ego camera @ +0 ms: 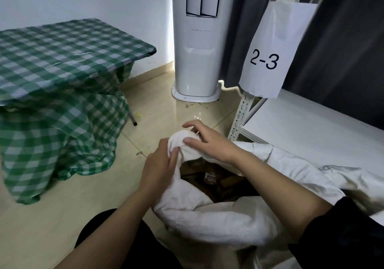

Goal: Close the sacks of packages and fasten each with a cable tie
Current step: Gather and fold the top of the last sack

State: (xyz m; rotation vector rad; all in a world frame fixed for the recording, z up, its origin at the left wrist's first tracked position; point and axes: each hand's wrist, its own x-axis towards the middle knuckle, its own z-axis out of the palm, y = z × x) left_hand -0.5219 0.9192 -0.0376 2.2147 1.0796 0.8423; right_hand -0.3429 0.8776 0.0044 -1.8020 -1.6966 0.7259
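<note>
Where the two hands meet at the far rim of the white sack (207, 216), both are closed on its cloth: the left hand (160, 164) pinches a gathered fold between thumb and fingers, and the right hand (207, 139) curls over the bunched top just beyond and to the right of it, thumb pressed on the fabric. A thin pale strip shows under the right hand's fingers; I cannot tell whether it is a cable tie. The sack's mouth gapes directly below the grip, toward the person, and brown packages (209, 178) lie inside it, one with a small label facing up. The rest of the sack spreads from the hands down to the lower edge of the view and rightward against a white shelf (311, 127). Beyond the grip stands a white tower unit (197, 50); up and right of it hangs a paper sign (268, 50) marked 2-3. Well to the left of the hands is a table under a green checked cloth (62, 71).
</note>
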